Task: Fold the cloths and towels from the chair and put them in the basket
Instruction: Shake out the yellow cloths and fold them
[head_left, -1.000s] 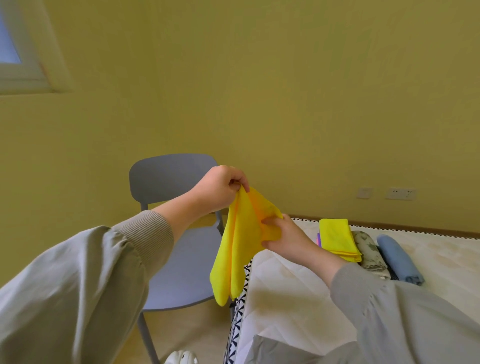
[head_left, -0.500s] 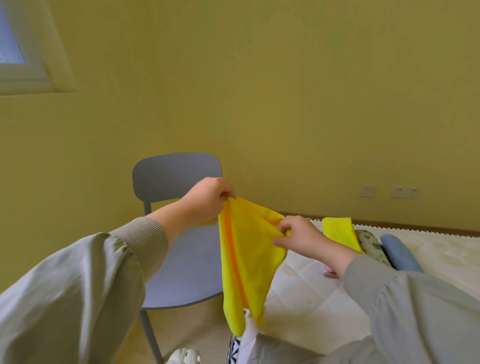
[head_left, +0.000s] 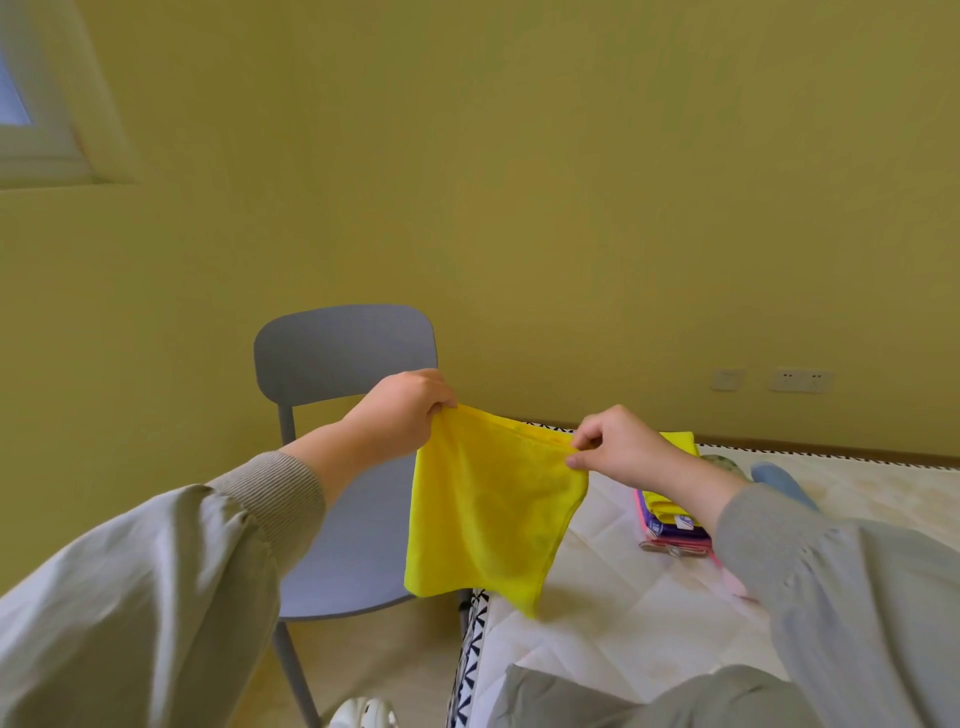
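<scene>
Above the seat of a grey chair (head_left: 343, 525) and the near edge of a white quilted mattress (head_left: 613, 618), a yellow cloth (head_left: 488, 519) hangs spread between two raised hands. Half a second ago it drooped in a narrow bunch with the hands close together; now the hands have drawn apart and the cloth's top edge runs nearly taut from one to the other, its face opened into a rough square whose lower corners dangle free, one over the chair seat, one over the mattress edge.

Left hand (head_left: 400, 410) is closed in a fist-like pinch on the upper left corner, fingers curled down over the fabric. Right hand (head_left: 618, 447) pinches the upper right corner between thumb and forefinger, the other fingers loosely curled beside them. Both wrists emerge from grey sleeves (head_left: 156, 582).

Behind the right forearm, on the mattress, sits a small stack: a folded yellow cloth (head_left: 680, 441) on top of purple and pink folded items (head_left: 670, 530), partly hidden by the arm. Farther back lie a rolled patterned cloth (head_left: 719, 460) and a rolled blue towel (head_left: 779, 480), both also partly covered. No cloths show on the visible part of the chair seat. Olive-yellow walls close the scene, with two wall sockets (head_left: 774, 380) low at right and a window frame (head_left: 47, 130) at upper left.
</scene>
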